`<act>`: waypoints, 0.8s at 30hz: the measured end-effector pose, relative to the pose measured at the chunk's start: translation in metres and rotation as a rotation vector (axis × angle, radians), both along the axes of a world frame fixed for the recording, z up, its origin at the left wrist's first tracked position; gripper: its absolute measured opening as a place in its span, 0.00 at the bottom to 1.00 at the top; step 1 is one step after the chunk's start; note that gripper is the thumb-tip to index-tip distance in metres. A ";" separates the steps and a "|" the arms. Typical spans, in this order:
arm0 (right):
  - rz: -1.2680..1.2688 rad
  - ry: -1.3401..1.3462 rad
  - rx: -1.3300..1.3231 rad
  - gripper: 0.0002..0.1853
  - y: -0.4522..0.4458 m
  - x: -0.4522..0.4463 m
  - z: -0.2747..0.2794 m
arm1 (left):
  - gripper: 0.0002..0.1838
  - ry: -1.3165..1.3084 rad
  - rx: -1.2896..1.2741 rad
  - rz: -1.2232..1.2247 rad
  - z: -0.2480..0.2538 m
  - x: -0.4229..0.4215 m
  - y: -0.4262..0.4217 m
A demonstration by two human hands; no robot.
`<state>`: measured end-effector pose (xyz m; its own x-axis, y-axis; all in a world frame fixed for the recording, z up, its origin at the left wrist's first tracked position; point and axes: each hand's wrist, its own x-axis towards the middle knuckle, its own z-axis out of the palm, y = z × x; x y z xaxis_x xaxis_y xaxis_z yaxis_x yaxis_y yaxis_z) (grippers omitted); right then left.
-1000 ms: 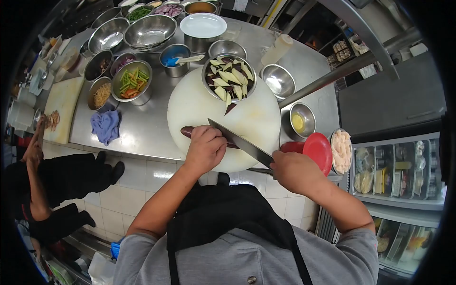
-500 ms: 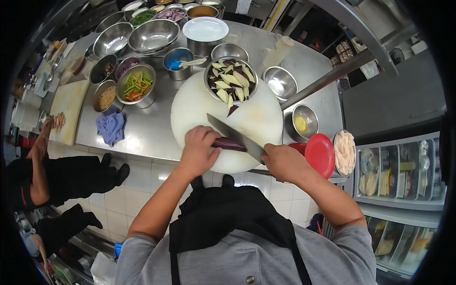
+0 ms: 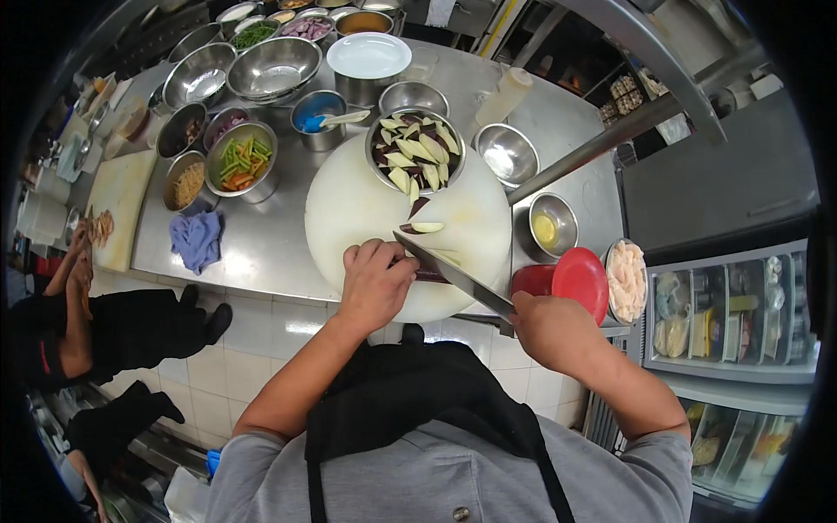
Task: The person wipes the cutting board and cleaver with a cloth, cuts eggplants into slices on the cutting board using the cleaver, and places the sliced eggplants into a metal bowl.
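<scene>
On the round white cutting board [image 3: 336,205], my left hand [image 3: 377,279] presses down on a purple eggplant [image 3: 431,276], its fingers curled over it. A cleaver [image 3: 462,282] is gripped by the handle in my right hand [image 3: 554,327]. Its wide blade crosses the eggplant just right of my left fingertips and hides part of it. Just past the blade tip lies a pale cut eggplant piece [image 3: 426,227], with a darker piece [image 3: 419,207] beyond it. A steel bowl [image 3: 375,170] heaped with eggplant pieces stands at the board's far side.
Left of the board are a blue cloth [image 3: 195,241] and a bowl of cut vegetables [image 3: 244,166]. A red plate [image 3: 580,286], a bowl with yellow liquid [image 3: 547,229] and a tray of pale meat [image 3: 627,281] are at right. Another person's hands [image 3: 80,253] work at far left.
The cleaver and my right hand have shifted right and slightly down. A pale cut eggplant piece now lies past the blade. My left fingers are more curled.
</scene>
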<state>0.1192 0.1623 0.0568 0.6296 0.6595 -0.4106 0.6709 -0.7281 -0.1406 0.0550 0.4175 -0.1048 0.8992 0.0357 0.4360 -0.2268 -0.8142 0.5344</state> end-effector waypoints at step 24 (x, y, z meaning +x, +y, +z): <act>-0.046 0.090 0.033 0.10 0.054 0.019 -0.054 | 0.11 -0.086 -0.162 -0.019 -0.016 -0.007 0.021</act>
